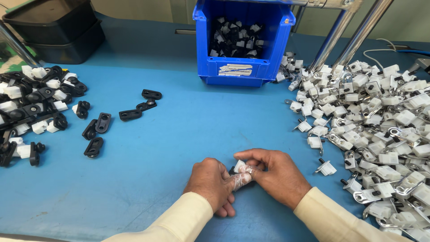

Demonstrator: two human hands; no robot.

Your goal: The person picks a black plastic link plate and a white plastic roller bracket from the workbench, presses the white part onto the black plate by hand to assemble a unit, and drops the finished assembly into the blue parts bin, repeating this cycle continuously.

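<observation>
Both hands meet low on the blue counter (pixel 179 134), straight in front of the blue bin (pixel 244 45) and well apart from it. The left hand (pixel 210 181) and the right hand (pixel 275 172) together pinch 1 small part (pixel 238 166), white with a black piece under it, held just above the counter between the 2 hands. The left fingers (pixel 237 180) are closed narrowly on it, one of them wrapped in a clear cot or tape; the right fingers curl over the part from the bin's side, also closed on it. Cream sleeves (pixel 179 222) cover both forearms.

This looks like the joining step: a white clip being pressed onto, or seated in, a black piece. How far it is seated cannot be told, since the fingers hide the joint. Finishing it seems to call for a firm, square squeeze with both thumbs, keeping the 2 pieces lined up so the small clip does not skew or pop out.

Right of the bin lies a big heap of white-and-metal assemblies (pixel 371 130), reaching down past the right hand. Left of the bin, loose black links (pixel 103 122) lie scattered, and farther left a pile of black and white parts (pixel 31 103). The bin itself holds black and white pieces. Black trays (pixel 53 31) sit stacked at the far left of the bin, and 2 metal tubes (pixel 349 36) slant up just right of it.
</observation>
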